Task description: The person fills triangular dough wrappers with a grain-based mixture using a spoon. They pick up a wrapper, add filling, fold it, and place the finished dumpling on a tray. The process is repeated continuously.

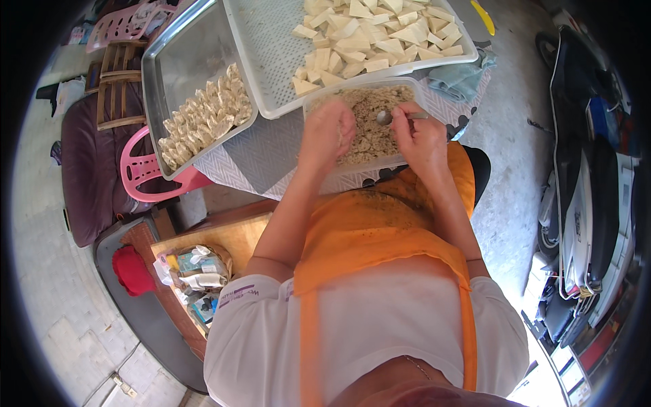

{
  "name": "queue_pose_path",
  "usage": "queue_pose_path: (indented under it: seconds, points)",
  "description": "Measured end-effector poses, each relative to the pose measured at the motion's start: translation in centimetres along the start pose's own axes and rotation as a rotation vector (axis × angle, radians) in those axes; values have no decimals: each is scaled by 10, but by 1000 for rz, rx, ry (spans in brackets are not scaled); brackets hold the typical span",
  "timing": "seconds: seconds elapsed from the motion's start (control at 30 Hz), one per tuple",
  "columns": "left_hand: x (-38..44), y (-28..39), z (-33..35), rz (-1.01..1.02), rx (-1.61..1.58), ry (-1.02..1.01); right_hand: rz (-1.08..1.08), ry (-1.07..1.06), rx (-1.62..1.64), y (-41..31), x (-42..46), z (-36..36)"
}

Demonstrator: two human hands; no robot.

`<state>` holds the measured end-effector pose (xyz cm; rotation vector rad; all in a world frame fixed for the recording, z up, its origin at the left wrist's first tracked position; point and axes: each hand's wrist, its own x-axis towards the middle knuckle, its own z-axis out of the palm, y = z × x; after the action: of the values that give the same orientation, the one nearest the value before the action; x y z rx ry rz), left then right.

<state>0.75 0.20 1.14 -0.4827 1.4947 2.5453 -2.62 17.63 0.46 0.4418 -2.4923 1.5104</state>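
A clear plastic container [418, 87] of brown minced filling [374, 107] stands on the table in front of me. My right hand [421, 140] grips a metal spoon [383, 118] over the container's right side, the spoon's bowl pointing left. Above the left part of the filling is my left hand [330, 129], fingers curled and slightly blurred; whether anything is inside it is hidden. Behind the container, a white perforated plastic tray [274, 66] holds many pale tofu triangles [381, 30]. Rows of filled tofu pieces [208, 114] stand close together in a metal tray [188, 56] to the left.
The patterned tablecloth [264, 157] hangs over the table's near edge. A greenish cloth [460, 76] lies at the right corner, beside a yellow-handled object [483, 18]. A pink plastic chair [147, 175] and a wooden table with clutter [239, 236] are left. A scooter [585, 178] stands right.
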Motion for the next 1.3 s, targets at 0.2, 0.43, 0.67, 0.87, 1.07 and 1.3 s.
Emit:
queue_pose_path:
  seconds: [0.2, 0.43, 0.67, 0.87, 1.07, 1.3]
  points:
    - [-8, 7, 8, -29, 84, 32, -4, -41, -42, 1, -1, -2]
    - [-6, 4, 3, -26, -16, -29, -21, -31, -17, -1, 0, -1]
    - [-3, 12, 12, -33, -25, -67, -2, -45, -29, 0, -1, -3]
    - [-2, -1, 3, -18, 16, -40, 12, -47, 16, -3, -1, -4]
    - [-2, 0, 4, -61, 26, 12, 125, -72, 167, -1, -4, -6]
    - [-7, 5, 3, -84, -13, -45, 249, -67, 315, -11, -14, -13]
